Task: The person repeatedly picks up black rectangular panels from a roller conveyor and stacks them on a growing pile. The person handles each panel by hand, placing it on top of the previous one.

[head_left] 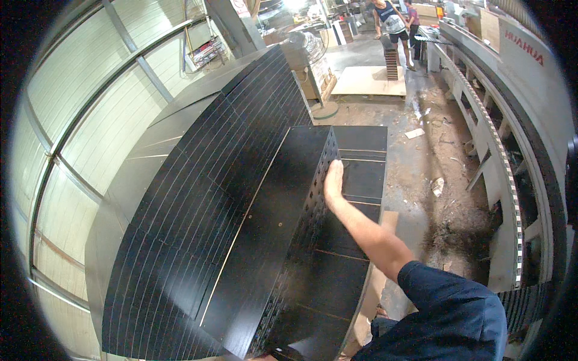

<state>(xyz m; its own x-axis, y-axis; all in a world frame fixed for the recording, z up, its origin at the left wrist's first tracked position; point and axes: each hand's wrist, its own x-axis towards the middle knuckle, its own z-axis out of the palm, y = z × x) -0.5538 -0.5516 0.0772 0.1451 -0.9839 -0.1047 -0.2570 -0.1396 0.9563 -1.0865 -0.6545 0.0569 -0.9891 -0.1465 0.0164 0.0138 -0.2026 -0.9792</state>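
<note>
1. one view, from the head, shows the right hand (334,179) with fingers straight and close together, laid, it seems, against the holed long side of a stack of black boards (256,222); the hand is unclenched and has hold of nothing that shows.
2. of the left hand (264,358) only a sliver appears to show at the lower edge of the head view, by the stack's near end; how far it is open, or what it holds, cannot be told.
3. the black boards lie flat on a base of black panels (340,283), their long axis running from the base's near edge toward its far edge, slanting to the upper right.
4. the key relation: the stack lies just left of the right hand, whose fingers point roughly along that long axis, toward the stack's far right corner; the right hand is the nearer to that corner, its forearm crossing the base's right edge.
5. along the stack's left side rises a taller black pile (180,234), its layers marked by thin pale lines.
6. past the base's far edge, a brown pile (392,64) stands on a pale sheet (361,84), near its right edge.
</note>
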